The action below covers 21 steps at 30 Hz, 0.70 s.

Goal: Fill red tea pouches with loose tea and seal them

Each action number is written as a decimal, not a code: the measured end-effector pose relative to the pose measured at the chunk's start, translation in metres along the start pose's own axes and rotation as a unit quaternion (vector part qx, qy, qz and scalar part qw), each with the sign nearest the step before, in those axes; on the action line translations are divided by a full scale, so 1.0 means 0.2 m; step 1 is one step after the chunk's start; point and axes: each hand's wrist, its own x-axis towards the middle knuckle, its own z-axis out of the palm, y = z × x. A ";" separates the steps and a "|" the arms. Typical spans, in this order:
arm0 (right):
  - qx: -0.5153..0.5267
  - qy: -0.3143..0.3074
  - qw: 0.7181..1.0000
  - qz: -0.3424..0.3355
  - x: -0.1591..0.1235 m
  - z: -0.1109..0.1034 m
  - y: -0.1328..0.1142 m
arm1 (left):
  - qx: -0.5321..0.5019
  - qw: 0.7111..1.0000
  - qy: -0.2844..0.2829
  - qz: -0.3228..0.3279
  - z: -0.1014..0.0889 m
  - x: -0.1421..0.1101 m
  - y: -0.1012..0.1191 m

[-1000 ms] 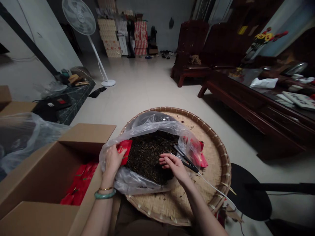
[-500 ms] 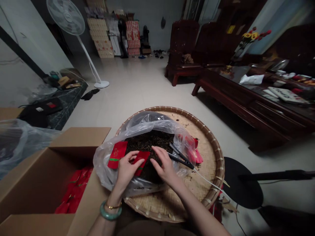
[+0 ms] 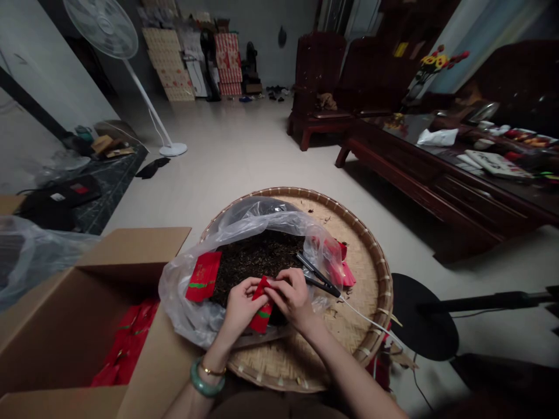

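Observation:
Both hands meet over a clear plastic bag of dark loose tea leaves [image 3: 257,253]. My left hand [image 3: 244,305] pinches a small red packet [image 3: 262,317] with a green stripe. At the packet's upper end, the fingertips of my right hand [image 3: 294,297] are closed on its edge. Another red packet [image 3: 204,276] lies on the left side of the plastic bag [image 3: 179,314]. To the right of my right hand, a black tong-shaped heat sealer [image 3: 321,276] with a white cord rests on the bag's edge.
The bag sits on a round woven bamboo tray [image 3: 367,256], with more red packets [image 3: 345,267] at its right. At the left stands an open cardboard box [image 3: 48,326] holding several red packets [image 3: 126,343]. A black round stand base [image 3: 423,317] is on the floor at right.
My right hand, open and apart from the packet before, has come in and closed on its upper end. My left hand has moved right with the packet. The camera view has shifted slightly.

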 end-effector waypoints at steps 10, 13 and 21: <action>0.050 -0.025 0.992 0.112 0.02 -0.08 0.06 | 0.110 0.992 0.061 0.009 -0.11 0.02 -0.04; 0.076 -0.039 0.987 0.135 0.01 -0.07 0.06 | 0.066 0.995 0.067 -0.012 -0.09 0.02 -0.05; 0.357 -0.110 0.878 0.298 0.02 -0.05 0.03 | -0.161 0.984 0.013 -0.072 -0.05 0.02 -0.07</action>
